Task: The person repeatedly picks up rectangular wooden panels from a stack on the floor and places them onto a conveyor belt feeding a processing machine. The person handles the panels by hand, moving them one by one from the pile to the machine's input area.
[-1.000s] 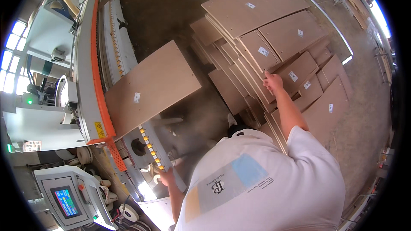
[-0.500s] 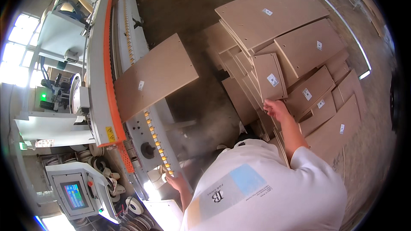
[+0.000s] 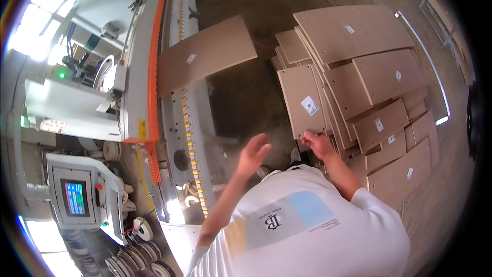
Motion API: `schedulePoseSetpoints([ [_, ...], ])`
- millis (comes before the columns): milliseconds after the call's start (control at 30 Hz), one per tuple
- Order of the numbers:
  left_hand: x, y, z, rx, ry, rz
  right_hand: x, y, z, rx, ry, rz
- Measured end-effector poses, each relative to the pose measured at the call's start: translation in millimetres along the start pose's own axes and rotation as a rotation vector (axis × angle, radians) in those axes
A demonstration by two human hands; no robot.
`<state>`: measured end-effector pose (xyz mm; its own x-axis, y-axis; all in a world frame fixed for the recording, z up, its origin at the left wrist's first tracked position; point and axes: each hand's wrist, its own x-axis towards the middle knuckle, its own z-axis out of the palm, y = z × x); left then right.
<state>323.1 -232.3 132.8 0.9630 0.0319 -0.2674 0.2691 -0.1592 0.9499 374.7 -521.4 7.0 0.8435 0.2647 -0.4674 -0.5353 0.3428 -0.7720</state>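
The right hand (image 3: 319, 143) pinches the near edge of a narrow brown panel (image 3: 302, 100) with a white label, its grip closed on the board's lower corner. That panel lies on top of the stack of brown boards (image 3: 369, 72) spread over the floor at about two o'clock from the person. The left hand (image 3: 254, 152) hangs in the air with its fingers spread, holding nothing, just beside the grey machine bed (image 3: 197, 123). A larger brown board (image 3: 205, 54) rests on that machine at eleven o'clock. A control screen (image 3: 76, 197) stands at nine o'clock, with tape rolls (image 3: 136, 256) below it.
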Motion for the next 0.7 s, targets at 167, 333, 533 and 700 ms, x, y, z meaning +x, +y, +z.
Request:
schedulePoseSetpoints([
  [167, -6, 14, 6, -0.308, -0.047, 0.110, -28, 1, 79, -0.317, -0.369, 0.044],
  [333, -38, -28, -37, -0.068, 0.311, 0.114, -60, -62, 140, -1.214, -0.434, -0.100],
  [533, -72, -68, -71, 0.125, 0.388, 0.019, -54, -112, 217, -1.142, -0.200, -1.045],
  [700, -96, -75, -73, 0.206, 0.428, -0.007, -36, -86, 270, -1.263, -0.365, -1.137],
])
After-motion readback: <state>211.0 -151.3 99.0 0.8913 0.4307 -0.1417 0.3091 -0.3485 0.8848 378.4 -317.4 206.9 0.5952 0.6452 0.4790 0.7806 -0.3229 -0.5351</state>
